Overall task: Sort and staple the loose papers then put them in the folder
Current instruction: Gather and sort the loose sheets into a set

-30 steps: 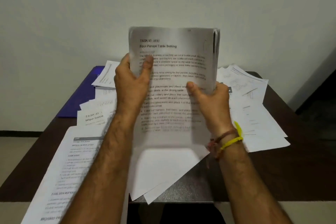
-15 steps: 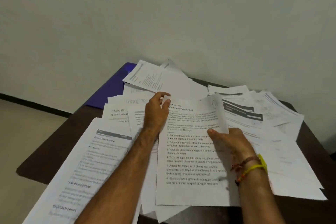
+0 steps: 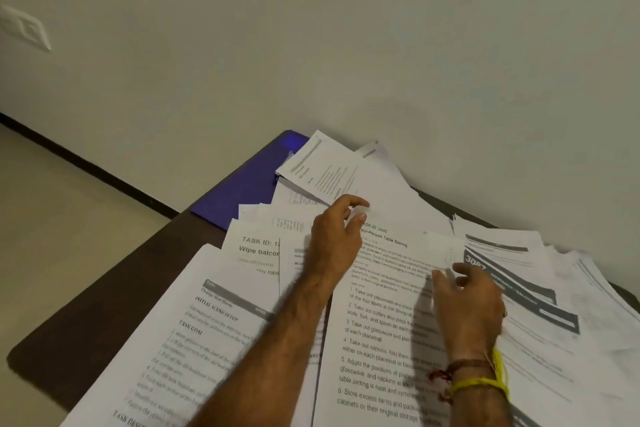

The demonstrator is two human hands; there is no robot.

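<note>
A "Four-Person Table Setting" paper set (image 3: 377,333) lies flat on top of the scattered loose papers. My left hand (image 3: 334,239) rests at its top left corner, fingers curled over the corner edge. My right hand (image 3: 467,298) hovers at the set's right edge, fingers spread and blurred, holding nothing. A blue folder (image 3: 242,191) lies at the table's far left corner, partly under loose sheets (image 3: 332,170). No stapler is in view.
More printed sheets cover the dark brown table (image 3: 114,295): a "Wipe balcony" sheet (image 3: 256,246) and a "Change Bed Sheets" sheet (image 3: 194,340) on the left, dark-banner sheets (image 3: 540,291) on the right. A white wall stands right behind the table.
The paper set, held upright in both hands a second ago, now lies flat on the pile. My right hand has let go of its edge and my view has swung left.
</note>
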